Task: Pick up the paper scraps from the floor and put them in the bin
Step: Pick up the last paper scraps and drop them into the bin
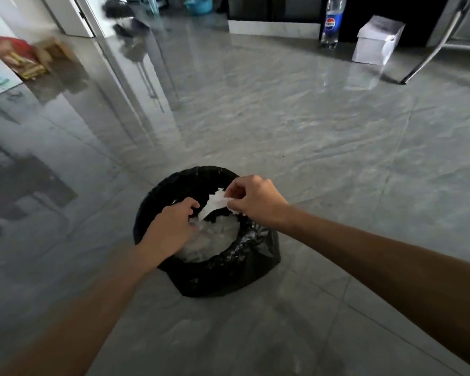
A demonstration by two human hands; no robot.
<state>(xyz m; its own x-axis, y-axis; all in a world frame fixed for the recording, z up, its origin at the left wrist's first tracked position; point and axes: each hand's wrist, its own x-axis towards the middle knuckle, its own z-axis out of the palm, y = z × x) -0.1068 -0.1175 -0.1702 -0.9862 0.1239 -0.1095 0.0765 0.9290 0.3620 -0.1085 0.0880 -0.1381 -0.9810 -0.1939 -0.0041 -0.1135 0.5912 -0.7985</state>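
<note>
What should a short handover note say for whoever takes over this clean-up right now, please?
Right hand pinches a paper strip over the bin.
Left hand is down in the bin's mouth, fingers curled; whether it holds anything is unclear.
Done: white paper scraps lie in the bin.
Left: drop the strip in. No other scraps show on the floor in view.

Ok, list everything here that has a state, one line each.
bin: upright, open, part full of paper scraps.
paper strip: pinched by the right hand, hanging over the bin's mouth.
left hand: fingers curled down into the bin; whether it holds anything is hidden.
bottle: upright.
white box: lid on.
</note>
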